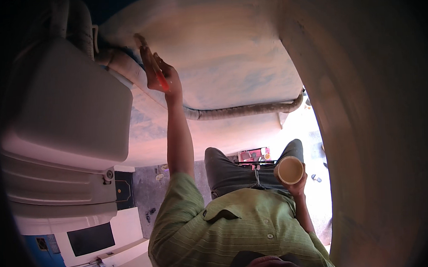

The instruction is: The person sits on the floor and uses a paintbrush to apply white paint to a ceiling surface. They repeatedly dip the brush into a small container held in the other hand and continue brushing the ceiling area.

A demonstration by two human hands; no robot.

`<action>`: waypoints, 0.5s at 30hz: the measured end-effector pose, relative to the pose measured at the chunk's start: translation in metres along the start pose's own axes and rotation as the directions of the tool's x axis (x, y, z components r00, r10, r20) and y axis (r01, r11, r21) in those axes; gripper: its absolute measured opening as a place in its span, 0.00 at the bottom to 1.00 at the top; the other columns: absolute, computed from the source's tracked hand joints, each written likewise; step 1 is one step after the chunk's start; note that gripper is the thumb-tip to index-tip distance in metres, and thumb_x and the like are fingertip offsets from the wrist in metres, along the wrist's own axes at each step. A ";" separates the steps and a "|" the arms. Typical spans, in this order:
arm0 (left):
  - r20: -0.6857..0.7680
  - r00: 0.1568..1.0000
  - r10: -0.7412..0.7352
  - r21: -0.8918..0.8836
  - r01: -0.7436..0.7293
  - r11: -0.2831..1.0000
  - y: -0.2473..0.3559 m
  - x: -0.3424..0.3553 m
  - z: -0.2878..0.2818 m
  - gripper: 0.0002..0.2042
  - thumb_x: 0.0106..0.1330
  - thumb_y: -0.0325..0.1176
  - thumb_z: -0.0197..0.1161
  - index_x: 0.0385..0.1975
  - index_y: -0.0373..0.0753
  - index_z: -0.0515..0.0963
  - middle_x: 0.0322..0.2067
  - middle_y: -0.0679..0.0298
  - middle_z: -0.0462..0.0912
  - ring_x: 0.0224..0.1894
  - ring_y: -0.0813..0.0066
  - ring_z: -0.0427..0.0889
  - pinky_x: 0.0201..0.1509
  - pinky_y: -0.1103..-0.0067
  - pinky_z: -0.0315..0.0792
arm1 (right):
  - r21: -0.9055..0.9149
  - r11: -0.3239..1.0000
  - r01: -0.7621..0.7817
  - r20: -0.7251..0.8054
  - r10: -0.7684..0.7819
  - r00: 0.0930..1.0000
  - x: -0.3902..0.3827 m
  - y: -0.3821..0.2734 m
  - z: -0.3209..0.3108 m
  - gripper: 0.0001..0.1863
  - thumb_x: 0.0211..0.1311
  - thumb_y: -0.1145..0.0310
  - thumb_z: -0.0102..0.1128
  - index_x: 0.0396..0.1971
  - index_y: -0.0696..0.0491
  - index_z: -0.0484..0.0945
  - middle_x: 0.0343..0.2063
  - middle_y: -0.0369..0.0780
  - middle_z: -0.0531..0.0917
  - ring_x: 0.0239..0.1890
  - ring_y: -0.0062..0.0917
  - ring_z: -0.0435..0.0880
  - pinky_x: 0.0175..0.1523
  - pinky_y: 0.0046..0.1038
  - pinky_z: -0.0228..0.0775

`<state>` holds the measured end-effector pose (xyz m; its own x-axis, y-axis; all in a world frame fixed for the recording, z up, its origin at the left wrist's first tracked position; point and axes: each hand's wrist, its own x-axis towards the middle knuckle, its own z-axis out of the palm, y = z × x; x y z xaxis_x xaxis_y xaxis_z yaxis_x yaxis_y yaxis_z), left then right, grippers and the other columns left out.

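My left hand point(166, 71) is raised on an outstretched arm at upper centre, closed on a slim tool with a red-orange handle point(162, 81), seemingly a brush. Its tip is at the pale, mottled panel point(220, 61), near a ribbed hose point(241, 111); whether it touches cannot be made out. At lower right, my right hand point(298, 184) grips a round cup point(288, 170) of cream-coloured, paint-like contents, held over my right thigh.
A large white moulded housing point(65, 106) fills the left, with pipes above. A dark curved wall point(376, 126) bounds the right. Past my knees are a pink tray point(246, 156) with small items and grey floor point(147, 193).
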<state>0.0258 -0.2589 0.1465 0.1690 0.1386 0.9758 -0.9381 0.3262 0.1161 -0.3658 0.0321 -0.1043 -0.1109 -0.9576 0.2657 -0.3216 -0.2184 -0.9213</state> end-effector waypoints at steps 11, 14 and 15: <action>-0.033 0.996 0.079 -0.026 -0.080 0.996 -0.023 0.032 -0.023 0.10 0.71 0.22 0.58 0.49 0.27 0.80 0.48 0.46 0.85 0.49 0.53 0.86 0.54 0.69 0.79 | -0.041 0.998 -0.045 0.019 0.046 0.999 0.003 -0.004 -0.008 0.38 0.39 0.64 0.83 0.52 0.56 0.72 0.41 0.45 0.86 0.42 0.37 0.89 0.46 0.34 0.81; 0.024 0.996 0.080 -0.033 -0.080 0.996 -0.039 0.023 -0.020 0.11 0.71 0.21 0.58 0.49 0.27 0.80 0.49 0.49 0.85 0.52 0.52 0.85 0.57 0.69 0.78 | -0.051 0.997 -0.060 0.010 0.061 0.998 0.004 -0.011 -0.005 0.38 0.38 0.64 0.83 0.52 0.56 0.73 0.41 0.44 0.86 0.43 0.36 0.89 0.47 0.33 0.80; 0.051 0.996 0.075 -0.033 -0.073 0.997 -0.042 0.015 -0.020 0.11 0.70 0.21 0.58 0.49 0.28 0.80 0.50 0.50 0.85 0.53 0.52 0.85 0.59 0.69 0.78 | -0.054 0.997 -0.059 0.006 0.060 0.998 0.004 -0.012 -0.005 0.38 0.38 0.63 0.83 0.52 0.56 0.73 0.41 0.44 0.86 0.43 0.36 0.88 0.47 0.33 0.80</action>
<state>0.0738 -0.2517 0.1528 0.0827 0.1145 0.9900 -0.9374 0.3460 0.0382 -0.3667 0.0318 -0.0906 -0.1238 -0.9702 0.2085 -0.3650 -0.1509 -0.9187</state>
